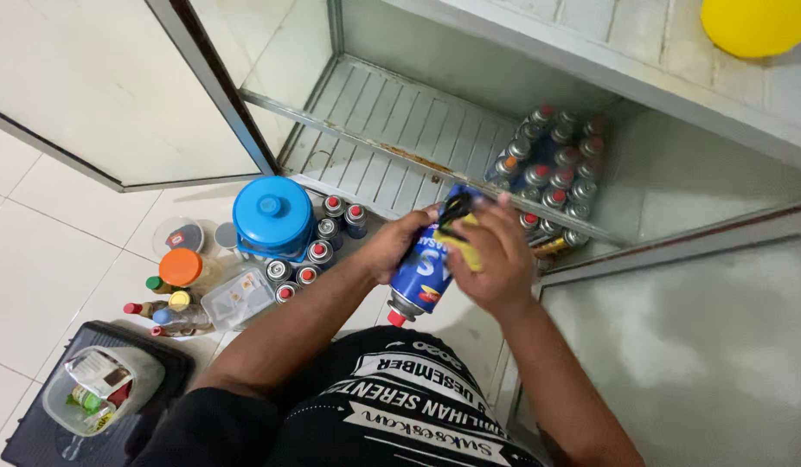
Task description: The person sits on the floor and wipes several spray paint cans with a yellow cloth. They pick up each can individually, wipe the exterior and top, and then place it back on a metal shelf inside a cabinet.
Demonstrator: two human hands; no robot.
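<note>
While the left hand (392,246) is wrapped tight round the middle of the blue can (425,268) and the right hand (497,255) presses a yellow cloth (463,242) on it, just in front of the cupboard shelf (392,130), the can looks hard, smooth and slippery, so the middle seems the best hold.

Ahead of both hands, the ribbed cabinet floor (392,130) lies bare on the left, giving open passage inward. To the right of the right hand (496,255), a cluster of gas canisters (556,164) fills the cabinet's corner. Left of the left hand (392,246), more red-capped canisters (318,251), a blue lidded container (272,216) and bottles (171,316) crowd the tiled floor.
</note>
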